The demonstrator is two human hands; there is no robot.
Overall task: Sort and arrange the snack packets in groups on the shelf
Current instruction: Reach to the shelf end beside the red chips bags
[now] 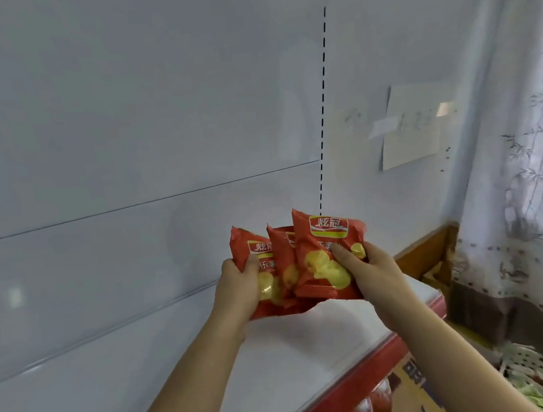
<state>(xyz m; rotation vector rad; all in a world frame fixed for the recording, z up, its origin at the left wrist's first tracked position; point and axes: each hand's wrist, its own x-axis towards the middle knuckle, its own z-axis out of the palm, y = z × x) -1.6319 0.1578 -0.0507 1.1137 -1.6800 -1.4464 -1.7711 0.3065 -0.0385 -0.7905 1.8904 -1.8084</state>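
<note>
Head view: red chip packets held over the white shelf

The left hand (239, 287) grips the leftmost of three red potato-chip packets (300, 264), thumb over its front. The right hand (370, 270) pinches the rightmost packet, which overlaps the middle one. All three stand upright between the hands, just above the white shelf (300, 357). To do this well, I judge, set them down together, edges aligned, labels facing out, clear of the shelf's red front edge (364, 371) below the right hand.

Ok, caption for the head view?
Both hands hold three red snack packets above the white shelf.
</note>
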